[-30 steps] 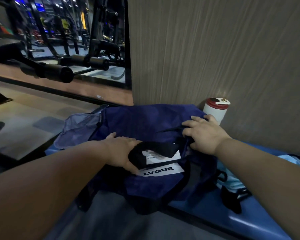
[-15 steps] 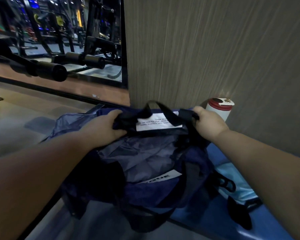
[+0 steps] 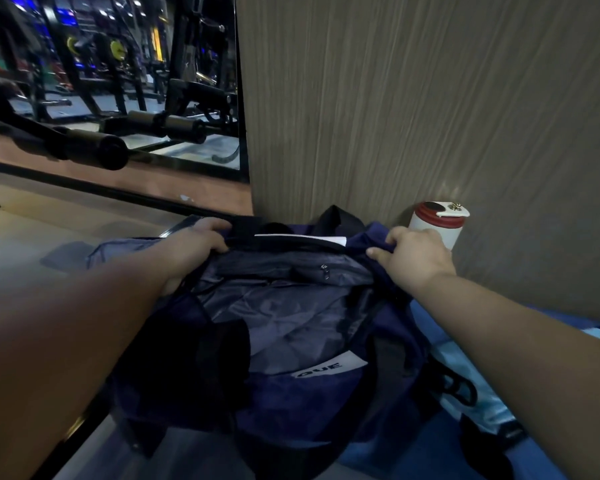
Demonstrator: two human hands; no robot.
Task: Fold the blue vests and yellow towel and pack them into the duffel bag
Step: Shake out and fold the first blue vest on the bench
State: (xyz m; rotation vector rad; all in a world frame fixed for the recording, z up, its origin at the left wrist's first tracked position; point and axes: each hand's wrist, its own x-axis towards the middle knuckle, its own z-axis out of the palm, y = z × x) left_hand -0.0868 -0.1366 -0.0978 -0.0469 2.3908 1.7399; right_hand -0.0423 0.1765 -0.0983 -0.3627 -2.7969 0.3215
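Navy fabric of the duffel bag (image 3: 291, 403) now stands open on the blue surface (image 3: 413, 455), against the ribbed wall panel. 1.0 s ago both hands lay on the closed top of the bag; 0.5 s ago they had lifted its far edge; at present that edge is drawn fully back toward the wall. The left hand (image 3: 194, 239) has its fingers curled over the far rim and black strap at the left end. The right hand (image 3: 418, 256) pinches the far rim at the right end, just in front of the white bottle (image 3: 437, 225) with the red cap. Result: the mouth gapes and the grey lining (image 3: 291, 323) is exposed, with an inner zip pull (image 3: 324, 271) on the far wall. No folded item is visible inside. A pale-blue garment (image 3: 465, 372) lies on the surface to the right of the bag, partly hidden by the right forearm; whether it is 1 of the vests cannot be told. The yellow towel is not in view. Assessment: the bag is ready for loading, and packing appears not yet started
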